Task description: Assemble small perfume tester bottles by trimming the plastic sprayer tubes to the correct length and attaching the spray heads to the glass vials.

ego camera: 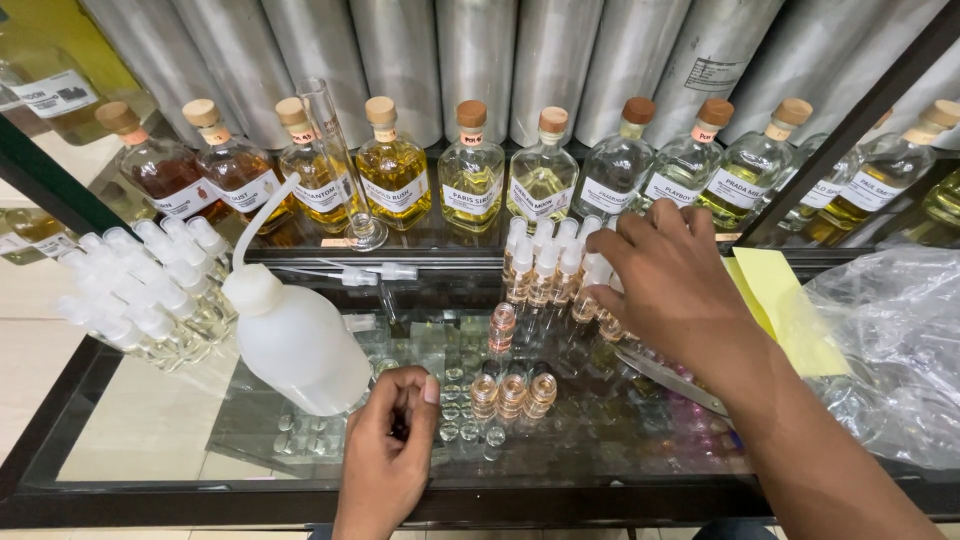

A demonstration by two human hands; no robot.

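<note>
Right hand (pixel 668 280) is reaching over the glass bench (pixel 150 420), fingers curled onto a white-capped vial (pixel 597 285) in the capped cluster (pixel 545 265). Left hand (pixel 392 440) is pinching, apparently, a small cap beside three uncapped vials (pixel 512 392).

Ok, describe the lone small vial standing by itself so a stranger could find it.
Start at the big white squeeze bottle on the glass counter. Right of it stands one small vial of pinkish liquid. It stands alone, uncapped, between the white-capped cluster behind and three vials in front.
</note>
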